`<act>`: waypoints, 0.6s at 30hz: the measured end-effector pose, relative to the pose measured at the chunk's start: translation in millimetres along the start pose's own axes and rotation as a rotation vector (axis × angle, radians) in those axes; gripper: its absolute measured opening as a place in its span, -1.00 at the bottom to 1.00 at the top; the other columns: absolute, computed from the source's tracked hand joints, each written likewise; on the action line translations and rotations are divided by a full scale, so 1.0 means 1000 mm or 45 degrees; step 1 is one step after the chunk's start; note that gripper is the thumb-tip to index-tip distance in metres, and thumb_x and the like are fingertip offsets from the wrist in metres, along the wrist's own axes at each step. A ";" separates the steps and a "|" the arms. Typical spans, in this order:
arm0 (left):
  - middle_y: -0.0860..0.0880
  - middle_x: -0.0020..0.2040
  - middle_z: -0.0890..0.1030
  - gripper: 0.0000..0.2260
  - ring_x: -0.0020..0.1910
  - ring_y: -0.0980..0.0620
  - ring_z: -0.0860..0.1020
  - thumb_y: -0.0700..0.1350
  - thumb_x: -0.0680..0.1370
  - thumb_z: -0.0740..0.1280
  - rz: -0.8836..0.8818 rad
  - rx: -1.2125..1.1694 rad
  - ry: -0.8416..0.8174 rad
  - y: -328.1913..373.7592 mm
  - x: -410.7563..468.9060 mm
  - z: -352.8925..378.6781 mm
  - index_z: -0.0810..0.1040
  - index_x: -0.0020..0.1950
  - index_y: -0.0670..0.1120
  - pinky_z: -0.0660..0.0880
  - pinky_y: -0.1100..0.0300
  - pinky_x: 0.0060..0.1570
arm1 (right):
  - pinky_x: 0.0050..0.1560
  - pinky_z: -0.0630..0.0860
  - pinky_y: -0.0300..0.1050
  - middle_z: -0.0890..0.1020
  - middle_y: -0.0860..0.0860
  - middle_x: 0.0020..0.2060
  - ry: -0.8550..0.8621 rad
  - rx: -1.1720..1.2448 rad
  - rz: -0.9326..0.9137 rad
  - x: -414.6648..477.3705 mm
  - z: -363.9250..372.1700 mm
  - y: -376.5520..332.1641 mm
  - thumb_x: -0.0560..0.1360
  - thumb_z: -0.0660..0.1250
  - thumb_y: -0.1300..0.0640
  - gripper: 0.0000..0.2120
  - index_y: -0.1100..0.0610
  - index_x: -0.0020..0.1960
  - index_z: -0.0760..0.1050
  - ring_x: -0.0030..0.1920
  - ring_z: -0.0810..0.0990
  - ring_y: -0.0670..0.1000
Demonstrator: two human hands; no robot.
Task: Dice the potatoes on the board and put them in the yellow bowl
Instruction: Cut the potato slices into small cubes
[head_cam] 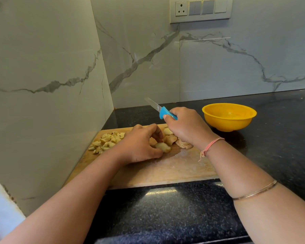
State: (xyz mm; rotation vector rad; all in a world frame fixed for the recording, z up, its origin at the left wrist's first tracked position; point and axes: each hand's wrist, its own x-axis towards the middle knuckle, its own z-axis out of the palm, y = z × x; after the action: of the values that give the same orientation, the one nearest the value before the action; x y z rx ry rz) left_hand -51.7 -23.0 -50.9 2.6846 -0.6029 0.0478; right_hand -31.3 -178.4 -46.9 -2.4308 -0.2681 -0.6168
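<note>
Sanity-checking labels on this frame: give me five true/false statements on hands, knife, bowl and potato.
1. The right hand grips the blue-handled knife. True.
2. The knife's blade is cutting into a potato. False: the blade is lifted clear of the cutting board and points up and away from the person.
3. The yellow bowl holds diced potato. False: no pieces show inside it.
4. The left hand holds a potato piece on the board. True.
5. The diced pile lies at the board's right end, beside the bowl. False: it lies at the left end, away from the bowl.
</note>
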 end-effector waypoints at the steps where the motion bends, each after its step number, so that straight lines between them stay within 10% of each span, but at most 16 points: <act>1: 0.19 0.04 0.48 -0.72 0.15 0.08 0.35 0.05 0.47 0.39 -0.016 0.068 0.027 0.002 0.000 0.000 0.37 0.09 0.14 0.36 0.00 0.22 | -0.31 0.38 -0.29 0.57 0.02 -0.14 0.002 0.002 0.000 0.000 0.000 0.000 0.60 0.15 0.01 -0.75 0.13 0.09 0.51 -0.19 0.51 -0.05; 9: 0.13 0.02 0.55 -0.67 0.14 0.05 0.37 0.22 0.48 0.29 -0.243 0.373 0.293 -0.008 -0.001 0.000 0.31 0.13 0.14 0.28 0.00 0.17 | -0.33 0.40 -0.29 0.56 0.01 -0.18 -0.034 0.041 0.016 -0.002 0.001 -0.001 0.60 0.15 0.01 -0.75 0.12 0.12 0.50 -0.27 0.49 -0.06; 18: 0.18 0.26 0.50 -0.67 0.33 0.05 0.31 -0.01 0.54 0.33 -0.177 0.137 0.230 -0.020 -0.003 -0.003 0.32 0.26 0.14 0.25 -0.05 0.28 | -0.37 0.34 -0.31 0.56 0.01 -0.18 -0.078 0.056 0.066 -0.007 0.002 -0.006 0.61 0.15 0.01 -0.73 0.13 0.15 0.50 -0.29 0.48 -0.08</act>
State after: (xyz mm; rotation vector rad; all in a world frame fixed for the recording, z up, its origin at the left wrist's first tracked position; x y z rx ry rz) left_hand -46.4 -4.2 -55.8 2.7786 -0.3668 0.2887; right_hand -38.9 -172.6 -48.2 -2.4094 -0.2398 -0.5092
